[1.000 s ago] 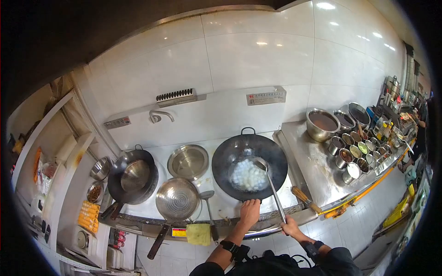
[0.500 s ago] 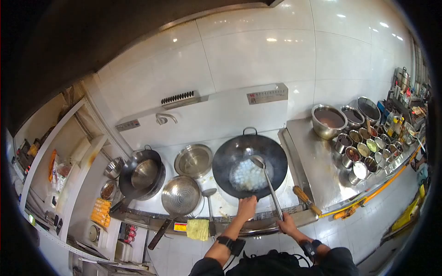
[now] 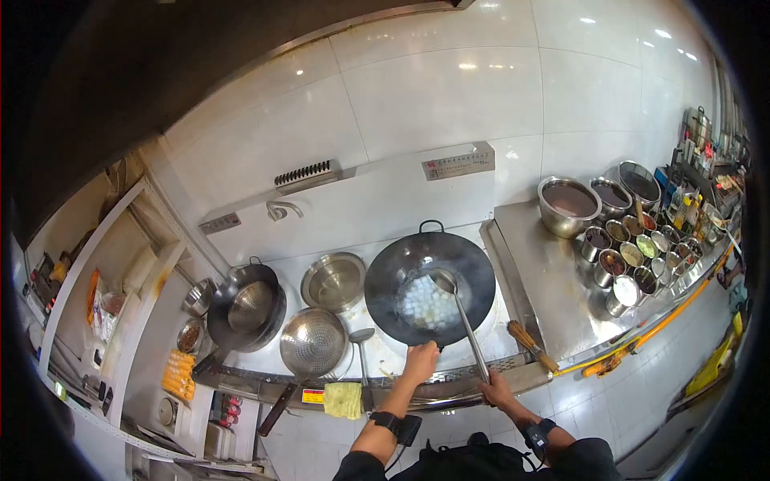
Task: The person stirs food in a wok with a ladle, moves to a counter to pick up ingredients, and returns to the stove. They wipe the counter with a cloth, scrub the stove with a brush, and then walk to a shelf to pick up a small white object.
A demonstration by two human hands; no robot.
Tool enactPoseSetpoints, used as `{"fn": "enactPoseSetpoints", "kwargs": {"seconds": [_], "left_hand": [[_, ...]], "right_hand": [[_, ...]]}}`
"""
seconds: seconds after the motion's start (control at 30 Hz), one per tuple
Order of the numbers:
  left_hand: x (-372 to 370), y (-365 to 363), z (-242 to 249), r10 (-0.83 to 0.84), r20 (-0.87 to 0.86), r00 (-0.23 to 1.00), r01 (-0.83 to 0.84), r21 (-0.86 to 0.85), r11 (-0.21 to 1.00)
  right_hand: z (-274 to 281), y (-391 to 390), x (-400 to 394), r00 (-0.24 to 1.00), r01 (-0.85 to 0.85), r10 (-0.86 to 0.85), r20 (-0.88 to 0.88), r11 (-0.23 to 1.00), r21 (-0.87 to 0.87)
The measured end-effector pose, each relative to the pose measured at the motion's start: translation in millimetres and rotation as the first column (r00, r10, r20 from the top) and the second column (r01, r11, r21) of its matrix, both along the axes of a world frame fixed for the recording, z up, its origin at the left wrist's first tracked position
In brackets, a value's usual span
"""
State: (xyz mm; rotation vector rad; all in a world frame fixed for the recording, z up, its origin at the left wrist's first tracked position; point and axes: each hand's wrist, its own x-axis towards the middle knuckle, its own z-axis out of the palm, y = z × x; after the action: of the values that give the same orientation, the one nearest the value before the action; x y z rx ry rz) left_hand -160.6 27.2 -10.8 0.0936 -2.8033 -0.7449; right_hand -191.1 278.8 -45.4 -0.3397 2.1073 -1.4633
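Observation:
A large black wok [image 3: 389, 276] sits on the stove in front of me, with small white cubes [image 3: 427, 305] in steaming liquid inside it. My left hand [image 3: 422, 362] is closed at the wok's near rim, apparently around its near handle, which the fingers mostly hide. Gripped in my right hand [image 3: 497, 390] is the long handle of a metal ladle [image 3: 472, 335]. The ladle's bowl lies inside the wok, at the far right edge of the white cubes.
Left of the wok are a metal basin [image 3: 334, 280], a perforated strainer [image 3: 314, 343], a spatula [image 3: 363, 353] and a smaller wok [image 3: 269, 333]. A yellow cloth [image 3: 343, 400] hangs at the front edge. At right lie a brush [image 3: 531, 346], steel bowls [image 3: 569, 207] and several seasoning pots [image 3: 624, 295].
The whole view has shifted slightly. Both hands keep their holds, and the ladle's bowl stays in nearly the same part of the wok.

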Motion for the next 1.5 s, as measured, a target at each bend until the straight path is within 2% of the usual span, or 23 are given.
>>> {"fn": "enactPoseSetpoints", "kwargs": {"seconds": [0.1,0.17,0.2,0.27,0.33,0.4,0.47,0.57,0.67,0.77,0.87,0.97,1.1,1.27,1.37,1.4,1.47,1.5], "left_hand": [[3,3,2,-0.005,-0.025,1.000,0.006,0.011,1.000],[2,3,-4,-0.005,-0.056,0.998,0.005,0.001,1.000],[2,2,-7,-0.005,-0.072,0.997,0.004,-0.005,1.000],[2,3,-10,-0.002,-0.099,0.995,0.001,-0.010,1.000],[1,3,-9,0.002,-0.127,0.992,-0.002,-0.005,1.000],[4,5,-5,0.006,-0.149,0.989,-0.005,0.010,1.000],[4,7,-2,0.008,-0.138,0.990,-0.005,0.019,1.000],[2,6,-6,0.015,-0.162,0.987,-0.010,0.031,0.999],[2,6,-7,0.020,-0.178,0.984,-0.011,0.047,0.999],[2,5,-7,0.011,-0.155,0.988,-0.008,0.020,1.000],[3,5,-7,0.004,-0.131,0.991,-0.004,0.001,1.000],[3,5,-9,0.012,-0.116,0.993,-0.013,-0.009,1.000],[1,6,-11,0.028,-0.183,0.983,-0.025,0.018,1.000],[3,6,-7,0.020,-0.104,0.994,-0.021,-0.010,1.000],[1,6,-8,0.019,-0.183,0.983,-0.018,0.010,1.000],[1,7,-11,0.022,-0.219,0.976,-0.018,0.019,1.000],[0,6,-8,0.026,-0.140,0.990,-0.029,-0.024,0.999],[1,6,-10,0.030,-0.098,0.995,-0.034,-0.042,0.999]], "right_hand": [[-32,3,-4,0.995,0.002,0.002,-0.096,0.999,0.036],[-24,3,1,0.986,0.010,0.002,-0.169,0.997,0.073],[-20,5,2,0.993,0.003,0.010,-0.121,0.994,0.111],[28,3,9,0.999,-0.017,0.022,-0.026,0.983,0.184],[-20,4,1,0.973,-0.018,0.058,-0.225,0.984,0.175],[-31,5,-2,0.961,-0.019,0.063,-0.271,0.987,0.163],[-6,3,4,0.987,-0.009,0.032,-0.159,0.990,0.143],[-12,2,3,0.984,0.003,0.027,-0.175,0.985,0.170],[-33,4,-2,0.947,0.007,0.062,-0.314,0.977,0.214],[-39,5,-3,0.929,0.012,0.064,-0.365,0.979,0.202],[-20,5,-1,0.978,0.006,0.038,-0.204,0.977,0.213],[-9,5,-1,0.989,-0.021,0.058,-0.136,0.965,0.260],[-13,4,-4,0.983,-0.002,0.060,-0.172,0.948,0.320],[14,1,3,0.993,0.005,0.034,-0.114,0.948,0.319],[-12,5,-2,0.984,0.003,0.051,-0.171,0.954,0.301],[-27,6,-5,0.964,0.007,0.067,-0.257,0.961,0.276],[-53,10,-8,0.905,0.004,0.095,-0.415,0.972,0.233],[-44,11,-5,0.941,-0.006,0.092,-0.326,0.967,0.255]]}}
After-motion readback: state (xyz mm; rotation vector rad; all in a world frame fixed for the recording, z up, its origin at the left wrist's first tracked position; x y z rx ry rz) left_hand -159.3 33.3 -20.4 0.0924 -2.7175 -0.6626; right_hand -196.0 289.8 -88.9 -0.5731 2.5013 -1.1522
